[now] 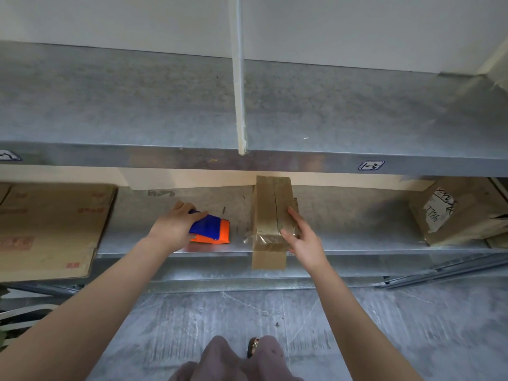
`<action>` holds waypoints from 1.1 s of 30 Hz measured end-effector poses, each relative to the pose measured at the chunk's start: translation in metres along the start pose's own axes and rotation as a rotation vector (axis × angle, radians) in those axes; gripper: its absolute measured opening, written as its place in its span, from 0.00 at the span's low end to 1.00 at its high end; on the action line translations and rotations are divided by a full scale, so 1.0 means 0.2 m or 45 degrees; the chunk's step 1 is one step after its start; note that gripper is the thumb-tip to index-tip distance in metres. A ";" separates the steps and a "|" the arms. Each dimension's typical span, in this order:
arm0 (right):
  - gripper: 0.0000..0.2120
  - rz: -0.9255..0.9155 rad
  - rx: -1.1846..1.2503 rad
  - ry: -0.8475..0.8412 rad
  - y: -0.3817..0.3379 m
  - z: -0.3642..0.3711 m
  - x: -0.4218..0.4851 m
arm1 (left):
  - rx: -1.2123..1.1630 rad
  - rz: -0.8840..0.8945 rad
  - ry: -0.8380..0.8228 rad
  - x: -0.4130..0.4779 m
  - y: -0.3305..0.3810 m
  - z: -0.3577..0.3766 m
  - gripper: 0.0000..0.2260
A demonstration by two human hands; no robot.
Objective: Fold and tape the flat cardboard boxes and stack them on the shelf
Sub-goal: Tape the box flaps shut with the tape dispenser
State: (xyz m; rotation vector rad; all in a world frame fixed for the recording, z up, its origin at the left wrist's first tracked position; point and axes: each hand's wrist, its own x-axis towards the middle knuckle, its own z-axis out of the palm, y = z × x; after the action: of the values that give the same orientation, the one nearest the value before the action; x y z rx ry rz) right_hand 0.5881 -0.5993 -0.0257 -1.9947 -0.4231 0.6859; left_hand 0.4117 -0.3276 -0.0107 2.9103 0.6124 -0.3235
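1. Two hands reach the lower shelf [357,244]; the right hand [302,239] is the one at the taped box [270,207].
2. The box lies just left of the right fingers [294,217] and touches them. Its long axis runs away from the person, and its near end overhangs the shelf edge.
3. The right fingers are straight and together along the box's right face, with the thumb spread onto the taped top.
4. The left hand [176,226] curls over the tape dispenser [213,229], apart from the box.
5. Seating the box probably means a push along its axis.

Stockroom: labelled metal shelving [275,160] w/ cardboard boxes [49,229].
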 end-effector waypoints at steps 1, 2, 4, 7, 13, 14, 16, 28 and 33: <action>0.27 -0.018 -0.044 0.009 0.00 0.00 0.00 | -0.005 -0.004 0.007 0.00 0.00 0.01 0.28; 0.27 -0.045 -0.104 0.021 0.00 0.00 -0.01 | -0.012 -0.015 0.009 0.00 0.01 0.03 0.28; 0.27 -0.110 -0.213 0.061 0.00 0.01 -0.04 | -0.059 -0.045 -0.011 -0.01 0.02 0.05 0.29; 0.26 -0.254 -0.363 0.133 -0.01 0.01 -0.09 | -0.105 -0.043 -0.018 -0.02 0.02 0.06 0.29; 0.25 -0.338 -0.599 0.229 -0.01 -0.04 -0.17 | -0.089 0.161 0.176 -0.06 0.19 0.00 0.29; 0.25 -0.355 -0.650 0.239 0.00 -0.05 -0.19 | -0.150 0.227 0.221 -0.07 0.26 -0.01 0.28; 0.23 -0.416 -0.769 0.246 0.02 -0.08 -0.22 | -0.260 0.378 0.307 -0.09 0.42 0.00 0.26; 0.23 -0.530 -0.618 -0.078 0.10 -0.10 -0.16 | -0.368 0.355 0.281 -0.03 0.75 0.20 0.25; 0.22 -0.434 -0.306 -0.043 0.09 -0.13 -0.09 | -0.885 -0.137 0.467 -0.05 0.77 0.17 0.24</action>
State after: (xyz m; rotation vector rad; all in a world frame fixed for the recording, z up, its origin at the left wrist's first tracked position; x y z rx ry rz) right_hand 0.5903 -0.6364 -0.0258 -2.0645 -0.8773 0.4708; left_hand 0.4596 -0.4768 -0.0263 2.2687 0.7469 0.3590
